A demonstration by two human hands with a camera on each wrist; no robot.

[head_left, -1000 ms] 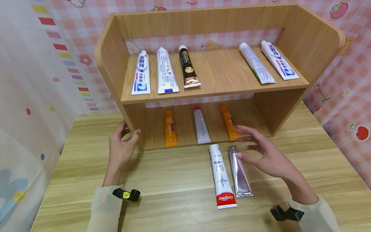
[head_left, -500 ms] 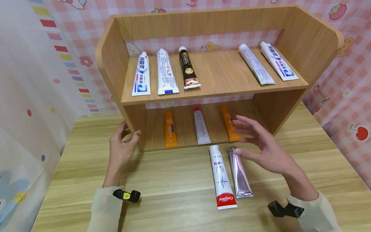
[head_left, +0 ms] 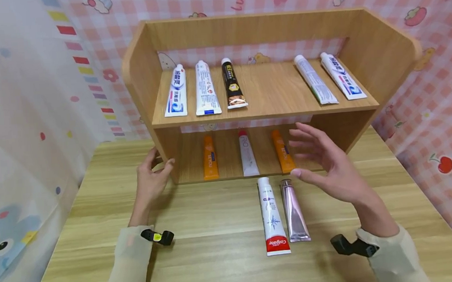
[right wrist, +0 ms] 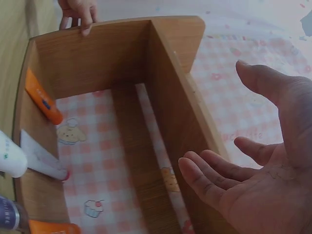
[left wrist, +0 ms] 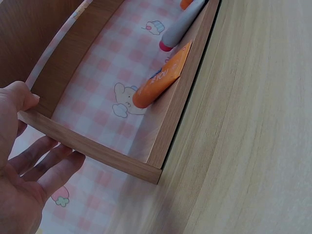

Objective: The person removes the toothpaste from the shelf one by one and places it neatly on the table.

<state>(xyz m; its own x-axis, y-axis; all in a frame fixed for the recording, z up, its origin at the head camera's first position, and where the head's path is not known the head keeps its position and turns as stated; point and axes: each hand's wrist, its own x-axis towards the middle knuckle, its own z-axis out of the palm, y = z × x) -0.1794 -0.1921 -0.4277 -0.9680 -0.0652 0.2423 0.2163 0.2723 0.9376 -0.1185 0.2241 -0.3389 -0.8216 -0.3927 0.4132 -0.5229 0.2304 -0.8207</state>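
A two-tier wooden shelf (head_left: 271,89) stands on the table. My left hand (head_left: 151,180) grips its left side panel (left wrist: 105,152), thumb on the inner face and fingers outside. My right hand (head_left: 332,168) hovers before the lower tier with fingers spread and nothing in them. Nearest to it is an orange toothpaste tube (head_left: 283,152) on that tier. A grey-white tube with a red cap (head_left: 248,154) and another orange tube (head_left: 210,159) lie further left. On the table in front are a white-and-red Colgate toothpaste tube (head_left: 273,220) and a shiny pinkish metallic tube (head_left: 295,214).
The upper tier bears a blue-white tube (head_left: 176,92), a white tube (head_left: 206,90), a black tube (head_left: 233,83), a grey-green tube (head_left: 315,80) and another blue-white tube (head_left: 342,76). Patterned cloth (head_left: 422,79) hangs behind and beside the table (head_left: 202,256).
My right hand has risen from near the metallic tube toward the lower tier's right part, its fingers spreading wider. My left hand stays on the side panel. The tubes have not moved.
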